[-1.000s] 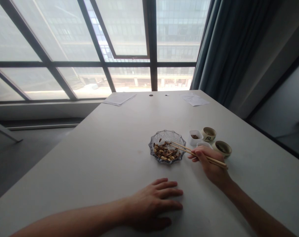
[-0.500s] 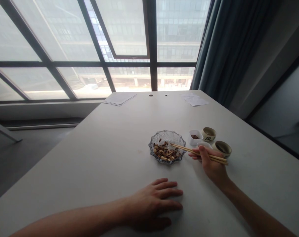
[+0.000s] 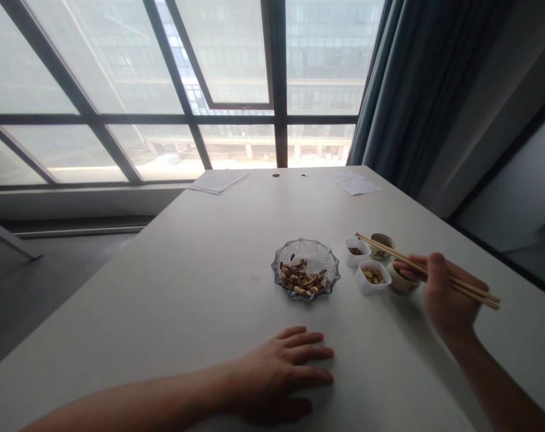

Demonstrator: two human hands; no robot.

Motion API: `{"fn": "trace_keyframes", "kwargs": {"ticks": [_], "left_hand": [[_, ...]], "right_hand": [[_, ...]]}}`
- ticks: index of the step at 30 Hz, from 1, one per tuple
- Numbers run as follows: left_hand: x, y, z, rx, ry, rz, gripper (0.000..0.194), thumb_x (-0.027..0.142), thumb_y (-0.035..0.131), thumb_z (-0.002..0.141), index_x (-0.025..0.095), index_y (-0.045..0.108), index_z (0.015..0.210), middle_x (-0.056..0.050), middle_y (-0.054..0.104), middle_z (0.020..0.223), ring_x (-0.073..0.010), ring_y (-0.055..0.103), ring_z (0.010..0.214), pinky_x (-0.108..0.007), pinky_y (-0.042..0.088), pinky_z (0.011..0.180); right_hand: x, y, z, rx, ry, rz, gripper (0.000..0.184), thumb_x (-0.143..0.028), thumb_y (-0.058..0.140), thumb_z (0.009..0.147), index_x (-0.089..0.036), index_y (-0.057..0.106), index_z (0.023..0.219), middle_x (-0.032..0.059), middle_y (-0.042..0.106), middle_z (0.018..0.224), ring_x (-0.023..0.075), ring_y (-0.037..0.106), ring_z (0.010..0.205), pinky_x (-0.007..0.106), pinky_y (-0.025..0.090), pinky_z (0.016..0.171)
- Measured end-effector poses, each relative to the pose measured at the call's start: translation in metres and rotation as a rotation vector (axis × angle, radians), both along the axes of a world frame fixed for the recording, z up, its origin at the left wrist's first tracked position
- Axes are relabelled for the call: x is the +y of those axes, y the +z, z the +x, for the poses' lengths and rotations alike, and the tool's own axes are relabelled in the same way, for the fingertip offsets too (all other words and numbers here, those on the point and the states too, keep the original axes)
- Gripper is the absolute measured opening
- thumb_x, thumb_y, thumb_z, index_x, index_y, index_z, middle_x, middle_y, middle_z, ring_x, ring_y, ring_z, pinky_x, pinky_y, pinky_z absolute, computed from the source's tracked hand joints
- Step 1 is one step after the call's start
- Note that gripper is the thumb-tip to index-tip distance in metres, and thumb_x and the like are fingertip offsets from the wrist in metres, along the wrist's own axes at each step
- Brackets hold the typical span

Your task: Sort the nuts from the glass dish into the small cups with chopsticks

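Note:
My right hand (image 3: 452,294) holds a pair of wooden chopsticks (image 3: 416,264). Their tips are over a small white dish (image 3: 355,259) with dark bits in it; a tiny dark piece seems to sit at the tips. Nearer to me, a second white dish (image 3: 373,289) holds pale nuts or seeds. Two beige cups (image 3: 382,241) stand to the right, the closer one partly hidden by my fingers. A scalloped glass plate (image 3: 326,252) carries a mix of striped seeds and pale nuts. In front of it my left hand (image 3: 283,372) lies flat on the table, fingers spread, holding nothing.
The white table (image 3: 186,288) reaches toward a large window (image 3: 236,138). Sheets of paper (image 3: 220,181) lie at its far left, more papers (image 3: 357,183) at its far right. A dark curtain (image 3: 402,102) hangs beyond the right edge.
My right hand has moved right with the chopsticks, whose tips went from the glass plate to over the far white dish. The nearer white dish is uncovered. My left hand stays put.

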State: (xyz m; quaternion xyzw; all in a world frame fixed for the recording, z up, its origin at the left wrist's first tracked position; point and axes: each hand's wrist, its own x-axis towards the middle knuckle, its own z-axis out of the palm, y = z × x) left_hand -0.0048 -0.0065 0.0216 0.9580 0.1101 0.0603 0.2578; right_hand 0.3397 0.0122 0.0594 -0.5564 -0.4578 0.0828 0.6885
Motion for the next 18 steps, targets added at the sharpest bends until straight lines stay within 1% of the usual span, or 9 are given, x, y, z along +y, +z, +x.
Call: {"fn": "trace_keyframes", "kwargs": {"ticks": [7, 11, 13, 15, 18], "left_hand": [[-0.001, 0.000, -0.001, 0.019, -0.004, 0.013, 0.051, 0.041, 0.063, 0.102, 0.028, 0.056, 0.151, -0.006, 0.049, 0.167, -0.0340, 0.040, 0.158, -0.053, 0.028, 0.132], [-0.001, -0.002, -0.001, 0.010, -0.001, 0.017, 0.051, 0.041, 0.064, 0.102, 0.028, 0.057, 0.150, -0.006, 0.049, 0.167, -0.0344, 0.039, 0.158, -0.053, 0.027, 0.133], [-0.001, -0.003, 0.000, 0.010, -0.003, 0.018, 0.051, 0.042, 0.063, 0.102, 0.028, 0.057, 0.150, -0.006, 0.049, 0.167, -0.0346, 0.040, 0.158, -0.053, 0.027, 0.132], [-0.001, -0.003, 0.000, 0.011, -0.003, 0.022, 0.050, 0.042, 0.063, 0.102, 0.028, 0.057, 0.150, -0.006, 0.049, 0.167, -0.0346, 0.040, 0.158, -0.053, 0.027, 0.132], [-0.001, -0.003, 0.001, 0.000, 0.002, 0.021, 0.051, 0.042, 0.063, 0.102, 0.028, 0.057, 0.150, -0.007, 0.049, 0.167, -0.0345, 0.040, 0.158, -0.053, 0.027, 0.133]], "right_hand": [[-0.001, 0.003, -0.007, -0.024, 0.034, 0.013, 0.040, -0.054, 0.069, 0.101, -0.018, 0.081, 0.091, 0.0090, 0.082, 0.076, 0.0259, 0.080, 0.061, 0.037, 0.070, 0.063], [-0.001, -0.003, -0.011, -0.024, 0.077, 0.009, 0.040, -0.054, 0.068, 0.102, -0.018, 0.081, 0.091, 0.0097, 0.083, 0.079, 0.0265, 0.081, 0.064, 0.037, 0.069, 0.063], [-0.001, -0.010, -0.015, -0.032, 0.151, -0.006, 0.038, -0.052, 0.067, 0.103, -0.018, 0.082, 0.093, 0.0098, 0.084, 0.084, 0.0263, 0.082, 0.068, 0.037, 0.070, 0.065], [-0.001, -0.017, -0.021, -0.058, 0.264, -0.036, 0.036, -0.050, 0.067, 0.104, -0.019, 0.082, 0.098, 0.0094, 0.084, 0.088, 0.0256, 0.082, 0.073, 0.037, 0.070, 0.067], [0.000, -0.025, -0.035, -0.100, 0.420, -0.087, 0.033, -0.049, 0.067, 0.104, -0.020, 0.083, 0.099, 0.0090, 0.084, 0.090, 0.0243, 0.082, 0.074, 0.035, 0.070, 0.065]]}}
